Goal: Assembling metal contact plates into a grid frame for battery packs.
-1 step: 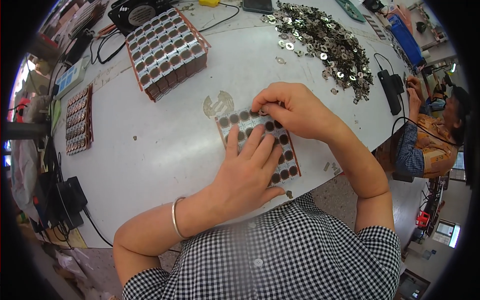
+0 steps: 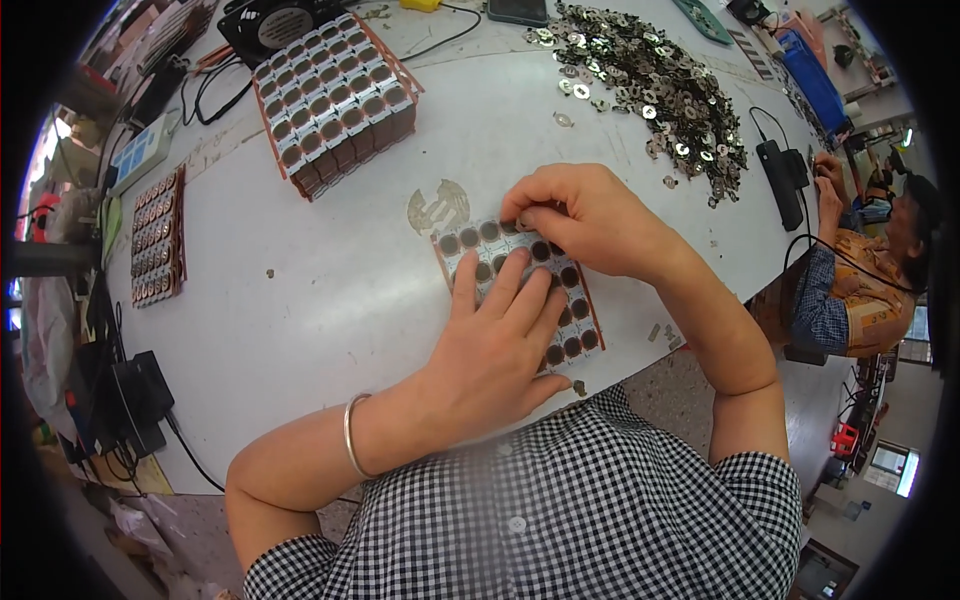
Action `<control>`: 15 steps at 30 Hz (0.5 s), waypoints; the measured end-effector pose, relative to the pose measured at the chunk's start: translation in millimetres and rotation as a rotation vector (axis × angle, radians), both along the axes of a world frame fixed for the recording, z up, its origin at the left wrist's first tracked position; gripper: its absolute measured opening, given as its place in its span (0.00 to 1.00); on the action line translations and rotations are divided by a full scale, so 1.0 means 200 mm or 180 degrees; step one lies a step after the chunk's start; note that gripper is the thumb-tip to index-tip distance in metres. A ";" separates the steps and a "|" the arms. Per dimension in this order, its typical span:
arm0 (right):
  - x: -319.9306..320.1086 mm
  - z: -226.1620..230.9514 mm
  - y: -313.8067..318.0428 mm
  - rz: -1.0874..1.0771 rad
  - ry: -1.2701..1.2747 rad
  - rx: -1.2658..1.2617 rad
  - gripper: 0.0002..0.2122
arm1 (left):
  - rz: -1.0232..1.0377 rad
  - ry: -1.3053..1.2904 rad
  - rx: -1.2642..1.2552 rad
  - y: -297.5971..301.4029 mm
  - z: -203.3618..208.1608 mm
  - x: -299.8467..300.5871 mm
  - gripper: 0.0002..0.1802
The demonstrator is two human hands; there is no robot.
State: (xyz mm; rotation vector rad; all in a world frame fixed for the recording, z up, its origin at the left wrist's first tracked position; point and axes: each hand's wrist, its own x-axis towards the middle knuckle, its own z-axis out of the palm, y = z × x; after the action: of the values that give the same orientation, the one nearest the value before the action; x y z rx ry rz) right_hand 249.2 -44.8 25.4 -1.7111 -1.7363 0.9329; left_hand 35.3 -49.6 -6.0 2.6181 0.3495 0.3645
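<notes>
A flat cell pack, rows of dark round cell ends in a brown frame, lies on the white table just in front of me. My left hand lies flat on it with fingers spread, pressing it down; a metal bangle is on that wrist. My right hand is curled over the pack's far edge, its fingertips pinched on the top row. Whether a small metal piece is between them is too small to tell.
A taller block of cells in a brown frame stands at the back left. A heap of small metal tabs is spread at the back right. A narrow cell tray lies at the left edge. Another person sits at the right.
</notes>
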 end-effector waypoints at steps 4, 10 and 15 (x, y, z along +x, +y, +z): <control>-0.03 0.03 0.04 -0.0102 0.0117 -0.0273 0.08 | 0.0037 -0.0011 0.0170 -0.01 0.01 -0.02 0.39; -0.02 0.02 0.05 -0.0060 0.0174 -0.0405 0.13 | 0.0055 0.0019 0.0175 -0.02 0.00 -0.02 0.40; -0.06 0.03 0.05 -0.0053 -0.0121 -0.0334 0.11 | 0.0062 -0.0009 0.0201 -0.02 -0.01 -0.02 0.40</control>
State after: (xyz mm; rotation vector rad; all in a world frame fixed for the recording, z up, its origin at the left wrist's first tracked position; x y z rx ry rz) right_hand 237.7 -35.0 30.6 -1.8180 -1.7217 1.0062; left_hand 31.6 -52.8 -7.8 2.6771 0.3686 0.3916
